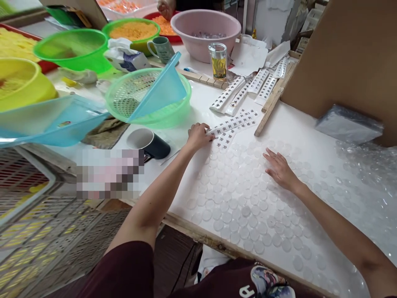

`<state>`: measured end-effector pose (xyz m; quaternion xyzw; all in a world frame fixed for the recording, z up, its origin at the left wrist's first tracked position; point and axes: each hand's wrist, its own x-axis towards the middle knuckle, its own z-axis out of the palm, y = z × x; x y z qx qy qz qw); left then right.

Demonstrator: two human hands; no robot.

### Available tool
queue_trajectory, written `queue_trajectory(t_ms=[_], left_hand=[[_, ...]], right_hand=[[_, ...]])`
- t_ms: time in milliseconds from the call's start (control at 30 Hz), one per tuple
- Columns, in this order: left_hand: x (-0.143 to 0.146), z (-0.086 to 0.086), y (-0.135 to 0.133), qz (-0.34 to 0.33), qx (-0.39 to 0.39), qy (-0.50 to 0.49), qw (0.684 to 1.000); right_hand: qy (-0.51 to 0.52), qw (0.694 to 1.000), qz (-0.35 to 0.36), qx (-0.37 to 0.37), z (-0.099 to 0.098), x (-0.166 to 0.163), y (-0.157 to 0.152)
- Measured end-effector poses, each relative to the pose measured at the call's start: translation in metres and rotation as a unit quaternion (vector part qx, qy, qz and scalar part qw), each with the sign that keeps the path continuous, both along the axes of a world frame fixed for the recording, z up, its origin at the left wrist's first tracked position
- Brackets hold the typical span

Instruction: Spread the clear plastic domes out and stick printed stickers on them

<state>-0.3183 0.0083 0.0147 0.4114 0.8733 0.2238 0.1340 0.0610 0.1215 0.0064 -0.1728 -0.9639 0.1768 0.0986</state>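
My left hand (198, 137) pinches the near end of a white sticker sheet (231, 123) printed with rows of small dark figures. Another such sheet (223, 140) lies partly under it. My right hand (281, 169), fingers apart, is over the many clear round discs (245, 211) spread across the white tabletop (198, 95); whether it touches them I cannot tell. More sticker sheets (228, 94) lie beyond, beside a wooden strip (271, 103).
A dark mug (151, 142) lies on its side left of my arm. A green basket (149, 114) holds a blue scoop (161, 89). Farther back are a pink basin (204, 27) and a glass of yellow liquid (218, 62). Cardboard (344, 62) and a plastic-wrapped pack (349, 124) border the right. Another person's hand (166, 8) shows behind.
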Motion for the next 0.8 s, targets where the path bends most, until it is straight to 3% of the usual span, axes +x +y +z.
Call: queue_trajectory(t_ms=[133,267,367,500,567,667,800], left_hand=[[-0.003,0.012,0.005,0.021,0.036,-0.101,0.994],[0.011,0.03,-0.003,0.038,0.13,-0.096,0.986],[0.035,0.053,-0.026,0.025,0.29,-0.126,0.948],[0.072,0.095,-0.079,-0.069,0.41,-0.218,0.883],[0.085,0.115,-0.107,-0.07,0.466,-0.234,0.851],[0.095,0.134,-0.14,-0.054,0.524,-0.251,0.812],[0.106,0.136,-0.173,0.007,0.559,-0.253,0.79]], right_hand=[[0.03,0.999,-0.03,-0.008,0.007,0.005,-0.008],[0.066,0.997,-0.035,-0.012,0.023,0.0,-0.022],[0.116,0.992,-0.047,-0.008,0.044,-0.008,-0.034],[0.199,0.977,-0.072,-0.016,0.085,-0.028,-0.056],[0.22,0.971,-0.067,-0.064,0.105,-0.039,-0.071],[0.174,0.959,-0.002,-0.224,0.127,-0.049,-0.101],[0.112,0.892,0.087,-0.43,0.134,-0.046,-0.145]])
